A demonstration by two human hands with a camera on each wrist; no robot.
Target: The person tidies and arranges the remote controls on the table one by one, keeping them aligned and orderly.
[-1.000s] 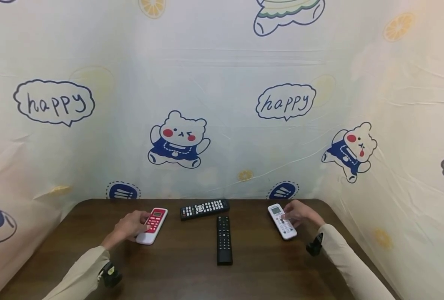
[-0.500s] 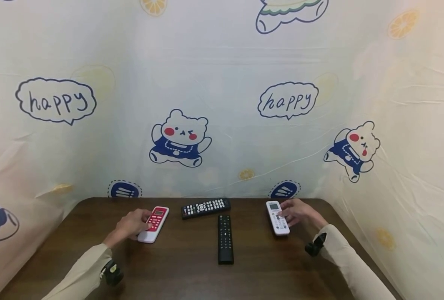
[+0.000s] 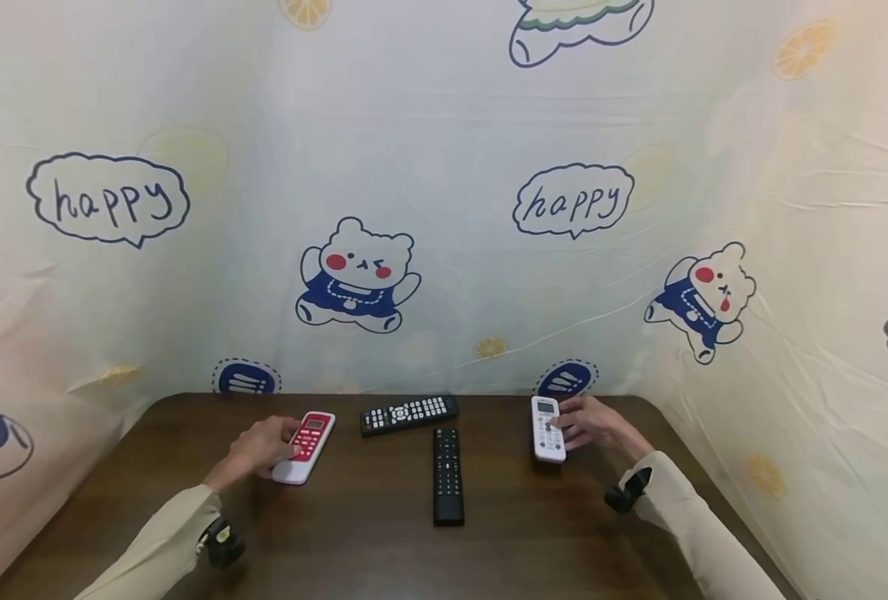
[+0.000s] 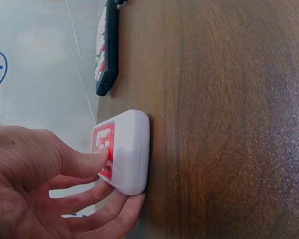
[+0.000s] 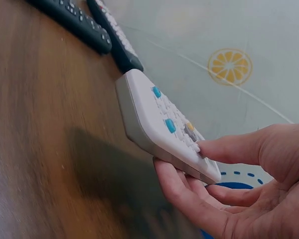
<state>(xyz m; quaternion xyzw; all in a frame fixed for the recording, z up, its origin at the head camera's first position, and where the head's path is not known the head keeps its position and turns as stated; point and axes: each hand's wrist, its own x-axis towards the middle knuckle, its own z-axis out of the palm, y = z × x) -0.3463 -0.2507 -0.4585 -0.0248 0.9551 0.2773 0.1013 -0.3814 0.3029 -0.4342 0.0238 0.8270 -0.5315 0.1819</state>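
My left hand (image 3: 260, 446) grips a red and white remote control (image 3: 311, 442) at the left of the table. In the left wrist view, the thumb lies on its red button face and the fingers curl under its side; the remote (image 4: 132, 149) rests on or very near the wood. At the right, my right hand (image 3: 594, 423) pinches a white remote control (image 3: 547, 442) between thumb and fingers. In the right wrist view that remote (image 5: 149, 112) is raised off the table, a shadow below it, with blue, grey and yellow buttons showing.
A black remote with white keys (image 3: 409, 414) lies crosswise near the back edge of the brown table (image 3: 368, 550). Another black remote (image 3: 448, 479) lies lengthwise in the middle. A printed curtain (image 3: 459, 167) hangs behind and at both sides.
The white remote has moved slightly left and back in my right hand and turned from slanted to nearly straight. My left hand and its remote look unmoved.
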